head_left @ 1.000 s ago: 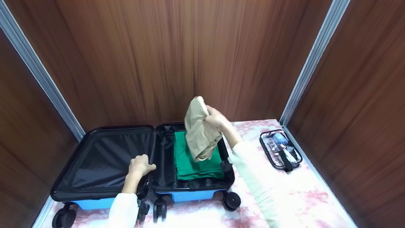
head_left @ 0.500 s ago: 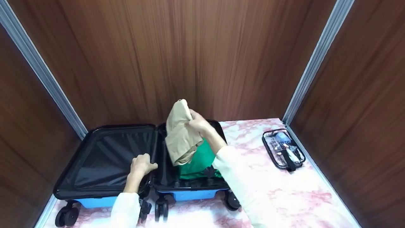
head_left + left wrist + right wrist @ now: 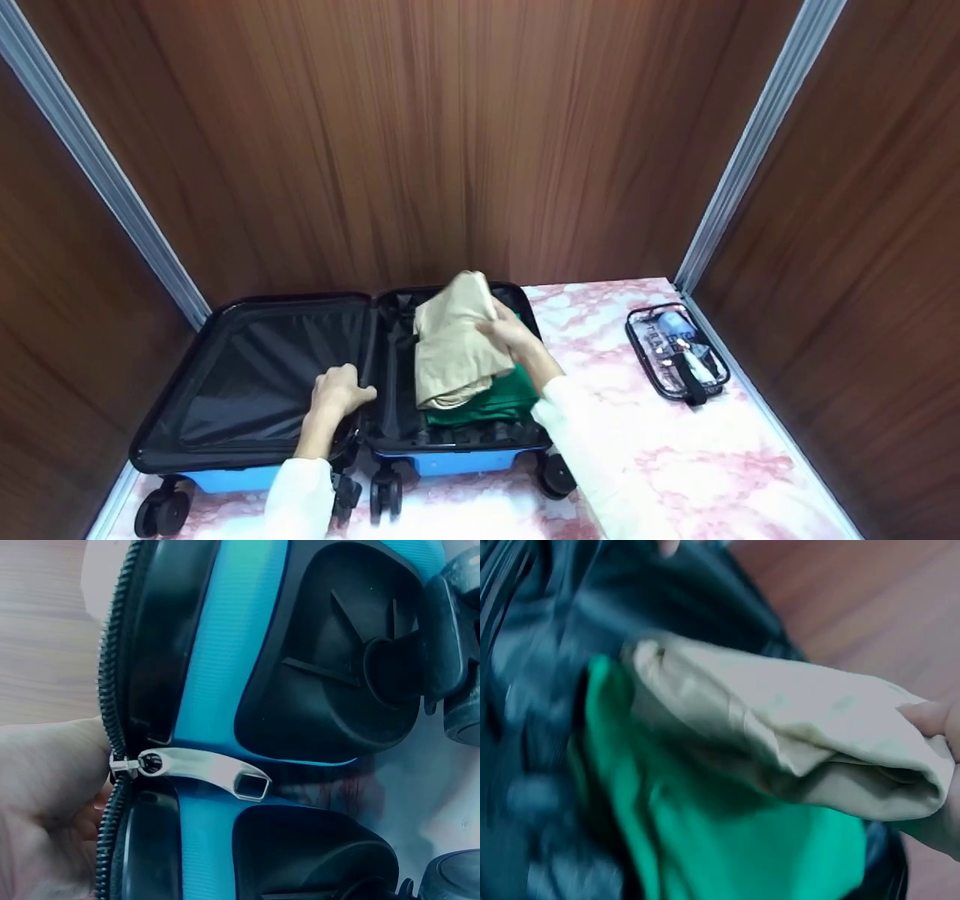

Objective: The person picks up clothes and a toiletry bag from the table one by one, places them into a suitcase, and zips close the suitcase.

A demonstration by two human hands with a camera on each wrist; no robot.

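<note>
A suitcase (image 3: 262, 375) with a blue shell and black lining lies opened flat, and my left hand (image 3: 339, 391) holds it at the inner rim between the halves, thumb pointing right. The left wrist view shows that palm beside the zipper (image 3: 107, 690) and a metal zipper pull (image 3: 210, 765). My right hand (image 3: 517, 334) grips a folded beige garment (image 3: 457, 349) by its right side, thumb on top. The garment is tilted, low over the right half. Under it a folded green garment (image 3: 514, 394) lies in the suitcase, partly covered.
At the right on the pink marbled surface (image 3: 600, 337) lies a clear black-edged pouch (image 3: 664, 356) with small items inside. Wood-grain walls (image 3: 420, 150) stand behind and at both sides. Black wheels (image 3: 386, 491) stick out at the suitcase's near side.
The beige garment in my right hand swung left, then came back right and down, lower over the green one. My left hand stays at the suitcase rim.
</note>
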